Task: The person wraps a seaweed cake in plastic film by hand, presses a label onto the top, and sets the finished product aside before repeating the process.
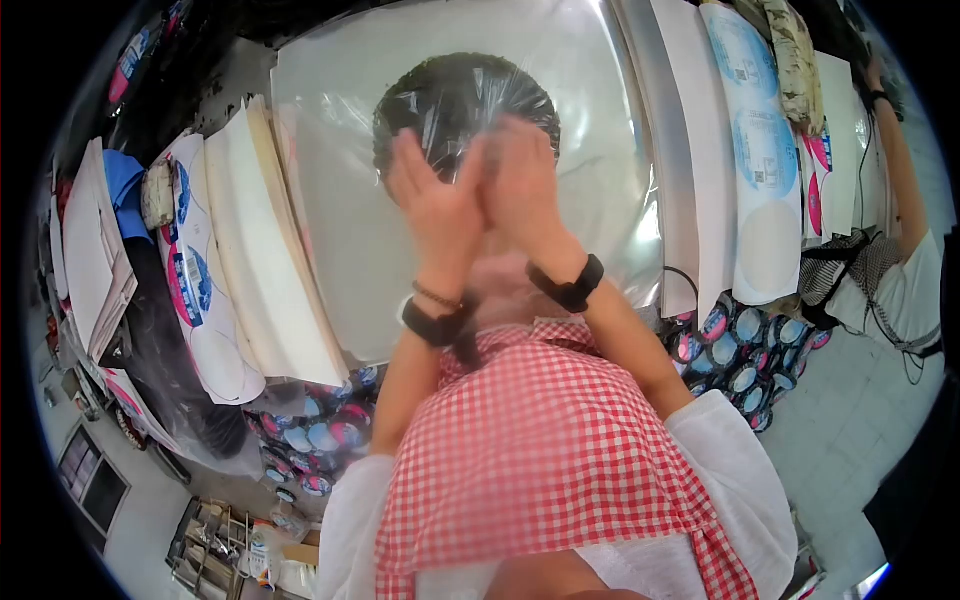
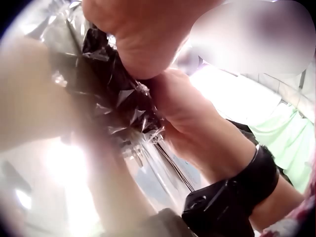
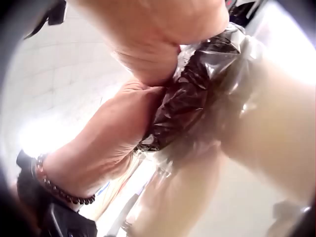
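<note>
A round dark sheet-like disc (image 1: 425, 85) lies under clear plastic film on a shiny metal surface (image 1: 340, 250). Both hands are on the film over its near part, side by side and close together. The left hand (image 1: 436, 205) has its fingers extended, pointing away from the body. Beside it the right hand (image 1: 525, 185) is slightly blurred, its fingers also extended. In the left wrist view the crinkled film (image 2: 123, 98) over the dark material lies against the hands; the right wrist view shows the dark material (image 3: 185, 98) under wrinkled film too. Fingertips are hidden in both wrist views.
Stacked pale sheets (image 1: 265, 240) stand left of the metal surface, with printed packaging (image 1: 195, 270) beyond. More printed film (image 1: 765, 150) lies right. Another person's arm (image 1: 900, 170) shows at the far right. Several round-patterned packages (image 1: 740, 350) sit below the right edge.
</note>
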Demonstrator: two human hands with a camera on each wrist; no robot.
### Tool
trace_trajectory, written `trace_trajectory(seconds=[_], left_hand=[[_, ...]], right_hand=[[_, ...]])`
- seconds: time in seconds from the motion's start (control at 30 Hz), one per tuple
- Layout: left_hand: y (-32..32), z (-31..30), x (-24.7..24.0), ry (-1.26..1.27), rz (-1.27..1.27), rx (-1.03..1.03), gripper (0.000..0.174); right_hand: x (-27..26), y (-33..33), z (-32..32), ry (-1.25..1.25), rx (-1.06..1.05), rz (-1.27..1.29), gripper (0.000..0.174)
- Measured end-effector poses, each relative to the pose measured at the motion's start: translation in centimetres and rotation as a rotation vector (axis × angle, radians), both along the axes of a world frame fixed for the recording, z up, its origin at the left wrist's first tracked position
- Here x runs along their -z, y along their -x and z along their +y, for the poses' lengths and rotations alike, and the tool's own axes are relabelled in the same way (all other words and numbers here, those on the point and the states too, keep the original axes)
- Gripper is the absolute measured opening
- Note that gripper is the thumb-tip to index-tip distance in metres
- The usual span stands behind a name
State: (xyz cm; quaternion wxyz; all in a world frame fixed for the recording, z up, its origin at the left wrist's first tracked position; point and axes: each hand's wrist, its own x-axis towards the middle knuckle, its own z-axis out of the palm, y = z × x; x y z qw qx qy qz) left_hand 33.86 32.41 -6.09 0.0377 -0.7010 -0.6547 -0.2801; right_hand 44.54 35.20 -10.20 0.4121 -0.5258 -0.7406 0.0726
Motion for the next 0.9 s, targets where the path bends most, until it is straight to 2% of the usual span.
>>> trace_trajectory(seconds=[0.03,0.07,0.1,0.13,0.17,0.23,0.27,0.37,0.47,0.5,0.53,0.57,0.63,0.7,0.73,0.83,0.87,0.9], left_hand=[[0.2,0.1,0.6,0.037,-0.035,0.053,0.036],[0.2,0.2,1.2,0.128,-0.320,0.042,0.033],[0.4,0.6,1.5,0.155,-0.301,0.035,0.032],[0.5,1.0,1.3,0.186,-0.280,0.033,0.031],[0.8,1.0,0.9,0.226,-0.257,0.035,0.030],[2.1,1.6,-0.6,0.092,-0.027,0.103,0.029],[2.5,2.5,-1.6,-0.011,0.051,0.133,0.029],[3.7,3.0,-0.7,-0.006,0.037,0.235,0.031],[3.9,2.4,1.0,0.111,-0.355,0.215,0.033],[4.1,2.6,1.2,0.121,-0.283,0.224,0.033],[4.1,3.0,0.7,0.132,-0.212,0.234,0.033],[4.1,3.3,0.2,0.147,-0.142,0.240,0.033],[4.7,5.0,-0.7,-0.038,-0.065,0.328,0.036],[5.4,6.5,0.0,-0.064,-0.071,0.444,0.037],[5.8,6.9,0.9,-0.050,-0.120,0.511,0.037],[6.0,4.4,1.5,0.144,-0.203,0.415,0.035],[5.9,4.0,1.2,0.014,-0.224,0.429,0.042],[5.5,4.0,0.9,-0.082,-0.307,0.359,0.044]], right_hand=[[-0.5,0.0,0.0,0.112,0.008,0.052,0.048],[-1.7,-0.2,0.2,0.221,0.012,0.103,0.048],[-2.7,-0.3,0.6,0.330,0.012,0.153,0.047],[-3.2,-0.6,0.9,0.411,-0.027,0.051,0.047],[-3.7,-0.7,1.1,0.273,0.003,-0.063,0.047],[-4.4,-1.0,1.7,-0.001,0.048,-0.298,0.047],[-4.1,-1.1,2.2,0.007,-0.005,-0.262,0.049],[-2.2,-1.5,3.8,0.076,-0.223,-0.013,0.052],[-2.9,-1.7,3.8,0.244,-0.159,-0.051,0.058],[-3.2,-1.7,4.1,0.276,-0.145,-0.077,0.059],[-3.6,-1.6,4.5,0.262,-0.195,-0.215,0.064],[-4.1,-1.8,4.9,0.168,-0.199,-0.275,0.064],[-5.2,-1.9,5.5,-0.011,-0.210,-0.391,0.066],[-2.7,-1.8,7.2,0.044,-0.409,-0.224,0.066],[-3.2,-1.4,7.0,0.163,-0.405,0.012,0.066],[-4.3,-1.3,5.9,0.463,-0.343,-0.037,0.064],[-3.1,-1.6,5.3,0.323,-0.372,-0.057,0.051],[-2.6,-1.7,5.0,0.269,-0.385,-0.093,0.047]])
